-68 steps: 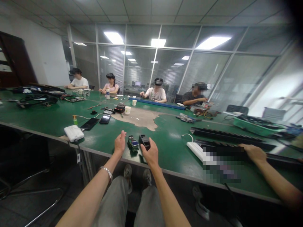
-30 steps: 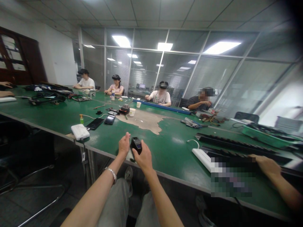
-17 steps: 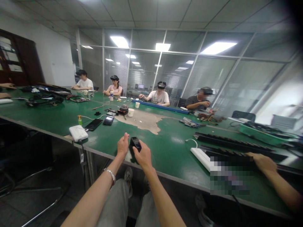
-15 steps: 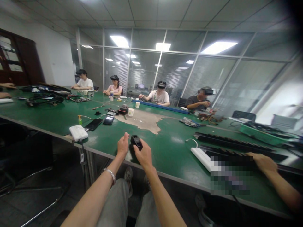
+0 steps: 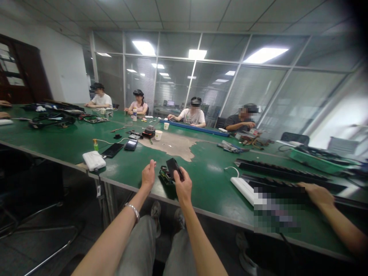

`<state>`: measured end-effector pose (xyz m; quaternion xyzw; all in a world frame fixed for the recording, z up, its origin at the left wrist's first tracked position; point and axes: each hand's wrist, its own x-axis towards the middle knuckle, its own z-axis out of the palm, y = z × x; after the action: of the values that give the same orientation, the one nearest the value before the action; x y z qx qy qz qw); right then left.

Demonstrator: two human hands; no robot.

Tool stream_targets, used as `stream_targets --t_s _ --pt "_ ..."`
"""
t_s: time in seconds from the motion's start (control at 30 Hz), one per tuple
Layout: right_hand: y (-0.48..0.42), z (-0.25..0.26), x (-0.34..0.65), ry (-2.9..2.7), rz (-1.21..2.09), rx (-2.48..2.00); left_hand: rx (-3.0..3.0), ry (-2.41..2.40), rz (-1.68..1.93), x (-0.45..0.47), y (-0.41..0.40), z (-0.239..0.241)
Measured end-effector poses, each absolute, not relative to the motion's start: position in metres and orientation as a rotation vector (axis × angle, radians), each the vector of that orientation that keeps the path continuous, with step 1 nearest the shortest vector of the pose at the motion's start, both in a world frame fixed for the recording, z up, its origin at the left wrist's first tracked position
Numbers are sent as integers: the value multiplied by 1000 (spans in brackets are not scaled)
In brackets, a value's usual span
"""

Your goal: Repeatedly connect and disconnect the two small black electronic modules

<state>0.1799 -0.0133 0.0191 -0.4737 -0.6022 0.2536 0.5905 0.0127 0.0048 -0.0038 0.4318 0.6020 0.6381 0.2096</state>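
Observation:
My right hand (image 5: 184,184) grips a black plastic cover (image 5: 174,168), thumb on its near face, tilted above the table's near edge. Just left of the cover is a green circuit board (image 5: 164,175) with small parts on it. Whether the board rests on the table or still touches the cover, I cannot tell. My left hand (image 5: 148,174) is closed with its fingers curled, to the left of the board and apart from it. Anything inside its fingers is hidden.
On the green table (image 5: 207,191) lie a white power bank (image 5: 94,160), a black phone (image 5: 113,150), a paper cup (image 5: 158,135) and black slotted strips (image 5: 281,170). At right a co-worker's hand (image 5: 319,195) is near a white power strip (image 5: 244,190). Several people sit opposite.
My right hand has turned and moved slightly right with the black cover. The green circuit board now shows beside it. My left hand has barely moved.

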Motion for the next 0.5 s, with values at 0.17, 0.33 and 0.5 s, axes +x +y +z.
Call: stream_targets --t_s 0.17,0.33,0.5 --pt "-14 22 171 -1388 636 -1053 1202 1682 1760 12 6 -5" --pt "-10 22 185 -1310 505 -1156 1200 1708 1758 13 6 -4" --pt "-2 7 201 -1429 327 -1268 1216 1691 1772 13 4 -3"
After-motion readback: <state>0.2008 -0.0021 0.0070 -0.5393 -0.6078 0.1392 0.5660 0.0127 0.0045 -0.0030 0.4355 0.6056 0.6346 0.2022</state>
